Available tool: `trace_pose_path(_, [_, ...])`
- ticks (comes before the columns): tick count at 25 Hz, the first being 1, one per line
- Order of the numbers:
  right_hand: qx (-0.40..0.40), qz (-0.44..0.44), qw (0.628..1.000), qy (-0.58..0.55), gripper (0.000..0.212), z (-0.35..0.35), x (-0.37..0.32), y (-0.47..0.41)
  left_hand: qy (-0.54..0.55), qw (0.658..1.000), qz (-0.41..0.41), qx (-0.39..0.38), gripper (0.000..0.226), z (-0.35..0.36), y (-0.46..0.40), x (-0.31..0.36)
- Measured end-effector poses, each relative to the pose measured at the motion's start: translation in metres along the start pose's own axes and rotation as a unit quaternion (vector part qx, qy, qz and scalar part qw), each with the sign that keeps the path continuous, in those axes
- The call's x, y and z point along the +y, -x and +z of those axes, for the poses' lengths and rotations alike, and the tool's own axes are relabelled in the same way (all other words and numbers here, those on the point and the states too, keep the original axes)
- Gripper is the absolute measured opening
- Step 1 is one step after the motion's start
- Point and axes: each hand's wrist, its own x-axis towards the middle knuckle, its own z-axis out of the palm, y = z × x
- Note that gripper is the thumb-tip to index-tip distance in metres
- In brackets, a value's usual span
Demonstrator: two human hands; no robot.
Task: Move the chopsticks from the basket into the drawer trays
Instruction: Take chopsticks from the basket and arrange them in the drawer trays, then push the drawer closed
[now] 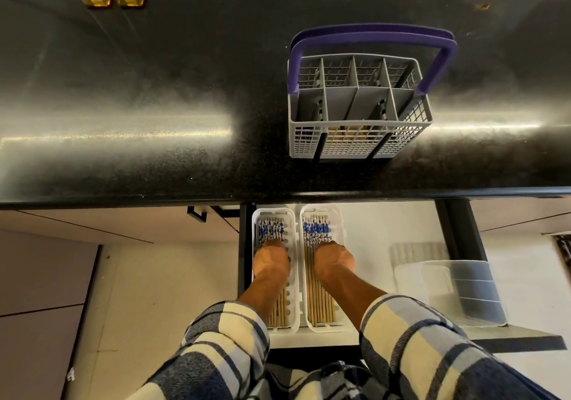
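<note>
1. Your left hand (272, 259) lies in the left tray (255, 223) and your right hand (333, 260) in the right tray (339, 223), each pressed down on a bundle of chopsticks (315, 228). Only the backs of the hands show, so you cannot tell whether the fingers grip the sticks or merely rest flat on them.

2. Most of the chopsticks are already here: both trays sit side by side in the open drawer (380, 232) below the near edge of the counter (154, 121), with the blue-patterned ends far and the plain wooden ends near.

3. The basket (358, 140), with its purple handle (370, 33), stands on the counter, far and to the right of the trays. A few pale shapes show through its near mesh wall and something striped leans in two compartments; whether these are chopsticks is unclear.

4. Expect the sticks to be light, stiff and thin. The painted ends are probably slicker than the bare wood, and a loose bundle will likely roll and fan apart.

5. Take hold around the middle of a bundle, pinching across all the sticks, so neither end droops or slips free.

6. Lay them lengthwise, patterned ends matching the rest, then flatten them with your palm so they settle level.
</note>
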Motion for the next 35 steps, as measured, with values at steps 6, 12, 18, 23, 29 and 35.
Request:
trace_pose_path(6, [0.027,-0.021,0.999,0.02,0.018,-0.003,0.002,0.006,0.032,0.999,-0.008,0.001,0.021,-0.002,0.003,-0.002])
trace_pose_path(12, [0.122,-0.117,0.985,-0.039,0.02,-0.008,0.011,0.008,0.11,0.991,0.035,0.066,0.014,-0.018,0.012,-0.004])
trace_pose_path(18, [0.282,-0.282,0.913,-0.088,0.04,0.004,0.06,0.036,0.157,0.956,0.178,0.175,0.063,-0.028,0.044,-0.028])
trace_pose_path(23, [0.363,-0.258,0.888,-0.112,0.064,0.011,0.142,0.083,0.089,0.92,0.236,0.3,0.078,-0.013,0.101,-0.073])
trace_pose_path(29, [0.343,-0.173,0.92,-0.08,0.07,0.035,0.226,0.104,-0.01,0.942,0.196,0.273,0.076,0.043,0.14,-0.097])
trace_pose_path(35, [0.301,-0.144,0.943,-0.016,0.073,0.051,0.239,0.098,-0.087,0.95,0.162,0.253,0.08,0.056,0.136,-0.092])
